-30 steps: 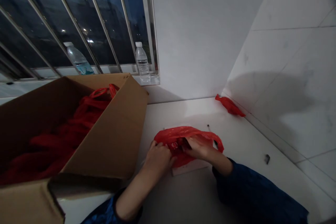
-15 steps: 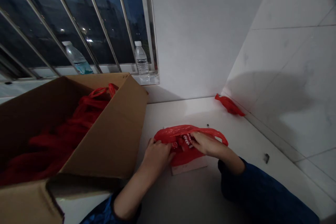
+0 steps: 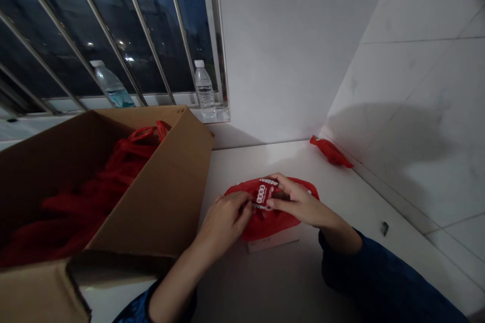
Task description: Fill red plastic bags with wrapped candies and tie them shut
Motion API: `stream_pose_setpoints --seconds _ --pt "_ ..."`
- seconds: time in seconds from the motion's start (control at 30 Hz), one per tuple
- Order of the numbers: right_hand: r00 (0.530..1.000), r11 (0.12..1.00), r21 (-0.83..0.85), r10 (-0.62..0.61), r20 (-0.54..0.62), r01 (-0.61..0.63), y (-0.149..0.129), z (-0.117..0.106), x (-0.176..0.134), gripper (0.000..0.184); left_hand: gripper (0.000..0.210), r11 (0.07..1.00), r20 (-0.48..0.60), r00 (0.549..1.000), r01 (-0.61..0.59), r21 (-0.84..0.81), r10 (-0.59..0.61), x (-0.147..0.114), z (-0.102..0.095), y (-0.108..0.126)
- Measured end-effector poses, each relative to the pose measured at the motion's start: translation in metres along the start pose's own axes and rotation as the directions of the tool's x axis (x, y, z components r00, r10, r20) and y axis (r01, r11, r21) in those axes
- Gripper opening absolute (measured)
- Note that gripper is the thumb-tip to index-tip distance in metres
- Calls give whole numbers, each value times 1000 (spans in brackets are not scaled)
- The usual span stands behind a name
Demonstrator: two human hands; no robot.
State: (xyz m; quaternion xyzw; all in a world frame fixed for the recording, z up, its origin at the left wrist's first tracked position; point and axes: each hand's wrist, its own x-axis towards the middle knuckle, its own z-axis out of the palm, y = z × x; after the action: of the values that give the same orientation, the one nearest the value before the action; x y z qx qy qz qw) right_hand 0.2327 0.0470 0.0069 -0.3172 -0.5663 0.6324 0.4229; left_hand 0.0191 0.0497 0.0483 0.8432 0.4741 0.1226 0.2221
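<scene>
A small red packet [image 3: 262, 194] with white print and patterned white edges is held over a red plastic bag [image 3: 273, 226]. My right hand [image 3: 297, 201] grips its right side, with the thumb low and the fingers along the top. At the packet's left edge, the fingers of my left hand [image 3: 227, 214] are pinched together against it. The bag lies open and spread out beneath both hands, and its inside is mostly covered by them. A flat pale box [image 3: 273, 242] shows below the bag's near edge.
A large cardboard box [image 3: 162, 197] full of red plastic bags [image 3: 91, 186] stands at left. Two water bottles [image 3: 205, 92] are on the sill by the barred window. Another red bundle [image 3: 331, 152] lies by the right wall, and a small dark object [image 3: 384, 228] on the white tabletop [image 3: 364, 207].
My right hand has come up out of the bag with the red packet, which now faces up in view. My left hand has moved to the packet's left edge. The bag's rim has dropped lower.
</scene>
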Motion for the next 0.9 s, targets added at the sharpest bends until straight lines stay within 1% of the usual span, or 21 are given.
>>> stream_pose_setpoints --seconds 0.1,0.27,0.4,0.47,0.6,0.73,0.83,0.9 --pt "998 1000 -19 -13 -60 12 -4 2 -1 34 20 992 -65 998 2 -129 -10 1 -1 0" --pt "999 997 -66 -31 -35 29 -4 1 0 14 20 970 -160 987 -14 -244 -26 2 0 -4" --pt "995 978 -203 -58 -81 41 -5 0 -1 24 23 961 -206 978 -27 -277 -32 2 -1 -4" --pt "992 965 -254 -89 -90 64 -6 -1 -2 26 23 959 -224 974 -35 -283 -31 2 -2 -3" --pt "989 963 -254 -114 -98 85 -7 0 -2 26 24 953 -231 973 -54 -297 -17 2 -1 -2" --pt "988 974 -219 -92 -126 63 -6 1 -1 31 24 958 -243 970 -55 -280 -15 3 0 -4" --pt "989 981 -188 -80 -123 57 -6 1 -1 36 24 963 -249 968 -54 -263 -14 3 -1 -4" --pt "989 982 -177 -81 -122 58 -5 0 -1 36 24 964 -240 970 -46 -263 -19 3 -1 -4"
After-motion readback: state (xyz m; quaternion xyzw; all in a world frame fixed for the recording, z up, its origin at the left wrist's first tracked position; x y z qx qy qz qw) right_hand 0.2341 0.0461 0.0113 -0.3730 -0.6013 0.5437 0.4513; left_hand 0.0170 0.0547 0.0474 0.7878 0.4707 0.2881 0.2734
